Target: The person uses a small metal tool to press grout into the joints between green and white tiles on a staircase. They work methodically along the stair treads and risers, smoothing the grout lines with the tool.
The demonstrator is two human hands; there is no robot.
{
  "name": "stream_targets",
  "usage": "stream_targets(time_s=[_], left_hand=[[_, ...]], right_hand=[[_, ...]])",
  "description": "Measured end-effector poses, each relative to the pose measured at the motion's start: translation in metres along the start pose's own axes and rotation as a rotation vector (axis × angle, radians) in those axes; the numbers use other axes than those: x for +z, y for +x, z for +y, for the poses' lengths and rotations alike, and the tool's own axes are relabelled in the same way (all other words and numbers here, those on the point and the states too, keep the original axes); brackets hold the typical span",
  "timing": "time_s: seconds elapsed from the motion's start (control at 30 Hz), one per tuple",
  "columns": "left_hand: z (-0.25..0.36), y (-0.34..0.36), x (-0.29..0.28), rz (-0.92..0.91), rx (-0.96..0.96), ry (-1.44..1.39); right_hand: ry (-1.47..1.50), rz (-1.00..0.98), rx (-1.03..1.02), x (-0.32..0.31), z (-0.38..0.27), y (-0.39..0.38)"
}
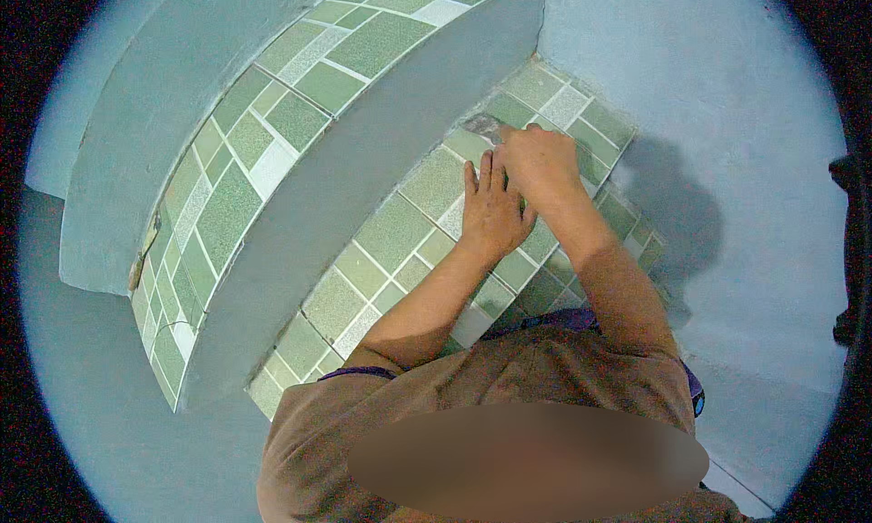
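My left hand (497, 216) lies flat on the green tiled step (397, 230), its fingers spread and pointing away from me. Just beyond it and to the right, my right hand (542, 164) is closed with the fingers curled down toward the tiles. A small greyish patch or piece (484, 126) shows at its fingertips, along the joint between the tread and the riser. Whether that is a thing in my grip or a mark on the step I cannot make out. The two hands are close together, the right one partly over the left's fingertips.
A curved grey riser (363, 150) climbs from this step to a higher tiled tread (300, 119). A thin tool with a brownish handle (137, 273) lies on that tread's left end. A plain pale blue wall (708, 69) stands on the right.
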State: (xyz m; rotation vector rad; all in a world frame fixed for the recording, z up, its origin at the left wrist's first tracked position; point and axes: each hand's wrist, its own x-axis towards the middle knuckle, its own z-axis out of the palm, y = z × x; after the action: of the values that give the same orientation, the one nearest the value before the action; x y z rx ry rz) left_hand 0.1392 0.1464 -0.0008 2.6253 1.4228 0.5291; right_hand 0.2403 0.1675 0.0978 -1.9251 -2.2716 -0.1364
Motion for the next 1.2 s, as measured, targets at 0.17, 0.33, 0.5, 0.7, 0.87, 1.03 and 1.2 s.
stream_targets(time_s=[0.17,0.33,0.5,0.7,0.87,1.03,1.2], left_hand=[[0.0,0.001,0.001,0.011,-0.003,-0.007],[0.0,0.0,0.003,0.001,0.003,0.046],[-0.001,0.0,0.002,0.045,0.015,0.021],[-0.001,0.0,0.001,0.027,0.002,0.027],[0.001,-0.001,0.0,0.051,0.004,-0.02],[0.0,0.0,-0.002,0.062,0.001,-0.003],[0.002,0.0,-0.004,0.034,-0.002,-0.023]], right_hand=[[-0.003,-0.019,0.003,-0.001,-0.001,-0.008],[0.009,-0.01,0.024,0.0,-0.004,-0.01],[0.008,-0.023,0.079,0.003,0.003,-0.006],[-0.015,-0.055,0.083,0.005,0.006,0.008],[-0.032,-0.07,0.113,0.003,0.009,0.013],[0.008,-0.056,0.123,0.008,0.012,0.013],[0.035,-0.023,0.174,0.015,0.021,0.014]])
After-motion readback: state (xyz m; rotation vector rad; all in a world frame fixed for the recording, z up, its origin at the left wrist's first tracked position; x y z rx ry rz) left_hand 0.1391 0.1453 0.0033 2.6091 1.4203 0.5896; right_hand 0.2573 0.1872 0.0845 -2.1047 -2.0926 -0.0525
